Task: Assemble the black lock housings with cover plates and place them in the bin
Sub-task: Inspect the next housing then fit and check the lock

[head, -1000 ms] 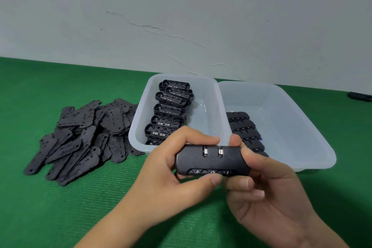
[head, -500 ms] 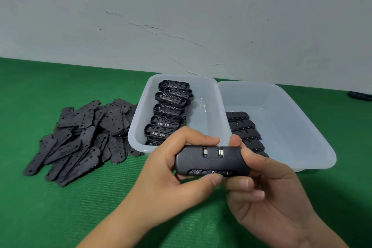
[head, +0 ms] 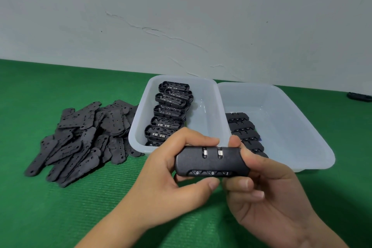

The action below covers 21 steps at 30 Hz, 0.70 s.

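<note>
Black lock housing (head: 211, 162): held in the air in front of the two bins, long axis level, above the green counter (head: 50, 207). Two metal tabs show in slots on its upper face; three number dials line its near edge.

Left hand (head: 171, 183): grips the left end of the housing, fingers (head: 193, 137) curled over the top, thumb pressed under the near edge.

Right hand (head: 265, 197): grips the right end, thumb up against the end, the other fingers curled beneath, palm turned up.

Left bin (head: 207, 110): clear plastic, directly behind the hands. It holds a row of open housings (head: 169, 110), inner sides up, stacked along its left side. The right part of its floor shows bare.

Right bin (head: 302, 137): clear plastic, touching the left bin along one long edge. A row of closed black locks (head: 241, 127) lies along its left side, partly hidden by the right hand.

Cover plates (head: 80, 137): a loose overlapping heap of flat black plates with holes, on the counter just left of the left bin.

Far right edge: a small dark object (head: 360, 97) lies on the counter, too cut off to identify.

Behind: a pale wall (head: 181, 16) with cracked, chipped paint.
</note>
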{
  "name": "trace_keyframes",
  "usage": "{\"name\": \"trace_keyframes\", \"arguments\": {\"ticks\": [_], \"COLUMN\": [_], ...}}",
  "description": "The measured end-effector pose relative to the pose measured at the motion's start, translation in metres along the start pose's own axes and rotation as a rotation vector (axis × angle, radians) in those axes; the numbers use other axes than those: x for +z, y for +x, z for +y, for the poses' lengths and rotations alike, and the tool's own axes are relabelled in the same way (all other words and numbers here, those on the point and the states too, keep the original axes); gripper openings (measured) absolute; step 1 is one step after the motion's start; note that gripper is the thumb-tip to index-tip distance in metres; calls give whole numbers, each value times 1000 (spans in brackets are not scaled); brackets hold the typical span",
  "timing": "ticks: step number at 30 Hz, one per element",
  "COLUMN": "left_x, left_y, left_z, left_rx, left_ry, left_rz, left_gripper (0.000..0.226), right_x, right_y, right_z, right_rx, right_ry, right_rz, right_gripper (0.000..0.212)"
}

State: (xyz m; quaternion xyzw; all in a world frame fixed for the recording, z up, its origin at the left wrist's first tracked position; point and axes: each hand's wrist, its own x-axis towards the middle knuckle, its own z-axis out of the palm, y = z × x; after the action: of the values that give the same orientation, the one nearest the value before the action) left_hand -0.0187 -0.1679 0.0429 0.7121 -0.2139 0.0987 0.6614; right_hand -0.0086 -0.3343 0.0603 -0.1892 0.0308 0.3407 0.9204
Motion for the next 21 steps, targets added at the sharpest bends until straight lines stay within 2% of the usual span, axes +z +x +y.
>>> {"name": "trace_keyframes", "arguments": {"ticks": [4,13,21], "left_x": [1,9,10], "left_y": [0,1,0], "left_z": [0,0,1], "left_rx": [0,17,-6], "left_ry": [8,121,106], "left_rz": [11,159,187], "left_gripper": [41,36,37], "right_x": [0,0,0], "right_y": [0,2,2], "right_z": [0,2,2], "right_rx": [-1,-8,-4], "right_ry": [-1,-8,-11], "right_rz": [-8,-6,-13], "right_gripper": [52,54,52]}}
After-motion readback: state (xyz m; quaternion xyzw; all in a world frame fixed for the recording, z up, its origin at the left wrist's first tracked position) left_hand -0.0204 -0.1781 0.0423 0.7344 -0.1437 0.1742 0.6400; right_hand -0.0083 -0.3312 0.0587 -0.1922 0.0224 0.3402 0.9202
